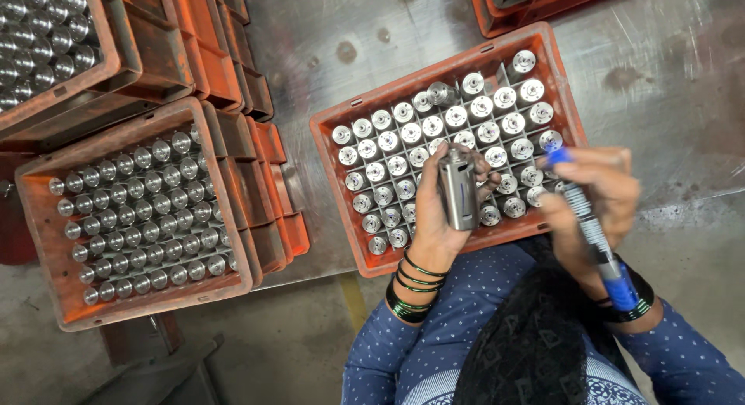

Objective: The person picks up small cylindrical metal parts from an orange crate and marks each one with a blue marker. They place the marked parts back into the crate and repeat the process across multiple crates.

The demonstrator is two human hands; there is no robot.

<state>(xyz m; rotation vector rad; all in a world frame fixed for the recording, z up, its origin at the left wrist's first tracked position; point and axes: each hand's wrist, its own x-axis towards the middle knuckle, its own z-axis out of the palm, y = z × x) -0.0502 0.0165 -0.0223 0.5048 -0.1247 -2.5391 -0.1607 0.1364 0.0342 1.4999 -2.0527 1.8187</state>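
Observation:
My left hand [441,219] grips a grey metal cylinder [458,189] upright over the near edge of an orange crate [351,194]. A blue mark runs down the cylinder's side. My right hand [591,202] holds a blue marker pen [591,230], its tip pointing up and away by the crate's right side. The crate holds several rows of similar metal cylinders [442,137] standing in a divider grid. Black bangles ring both wrists.
A second orange crate [54,292] full of metal cylinders sits at the left, with a third [109,60] stacked behind it. Empty orange crates [268,180] are nested between. Another crate corner [497,17] shows at top right. All rest on a scratched metal table [652,87].

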